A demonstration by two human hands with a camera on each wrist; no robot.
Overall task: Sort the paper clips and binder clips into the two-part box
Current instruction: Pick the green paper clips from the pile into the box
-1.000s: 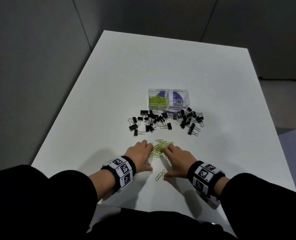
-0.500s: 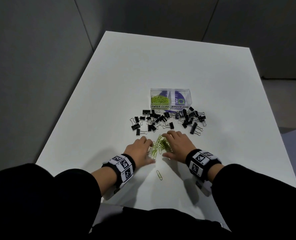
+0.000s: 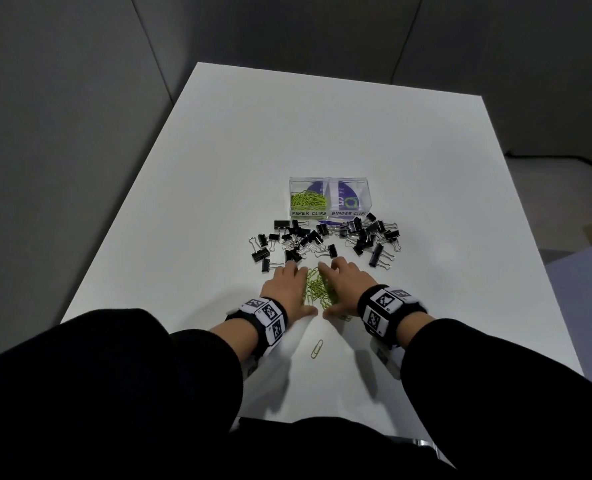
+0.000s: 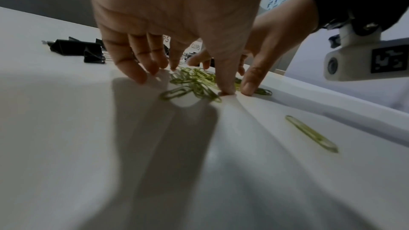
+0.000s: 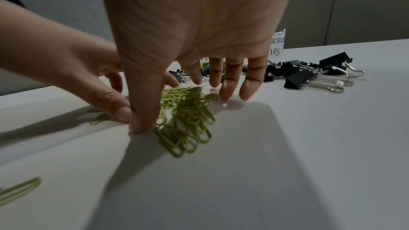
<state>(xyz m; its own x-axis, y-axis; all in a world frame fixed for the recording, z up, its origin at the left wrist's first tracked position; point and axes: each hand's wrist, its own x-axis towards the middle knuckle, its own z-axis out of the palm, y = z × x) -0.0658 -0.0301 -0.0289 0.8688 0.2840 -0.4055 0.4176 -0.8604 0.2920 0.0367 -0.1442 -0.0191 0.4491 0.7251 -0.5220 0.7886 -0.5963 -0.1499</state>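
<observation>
A heap of green paper clips (image 3: 317, 289) lies on the white table between my two hands. My left hand (image 3: 287, 289) flanks it on the left, my right hand (image 3: 344, 284) on the right; both have straight, spread fingers with tips on the table, thumbs nearly meeting at the near side. The same paper clip heap (image 4: 194, 81) (image 5: 186, 114) shows under each palm. One stray paper clip (image 3: 317, 348) lies nearer me. Several black binder clips (image 3: 325, 240) are scattered beyond the hands. The clear two-part box (image 3: 330, 213) stands behind them, with green clips in its left part.
The box carries hand-written labels, PAPER CLIPS on the left and BINDER CLIPS on the right. The table's (image 3: 190, 188) left edge drops off beside a grey wall. The right wrist camera (image 4: 354, 62) hangs under my right forearm.
Both hands slid forward toward the binder clips and closed in, bunching the paper clips into a tighter heap. One clip stayed behind near me.
</observation>
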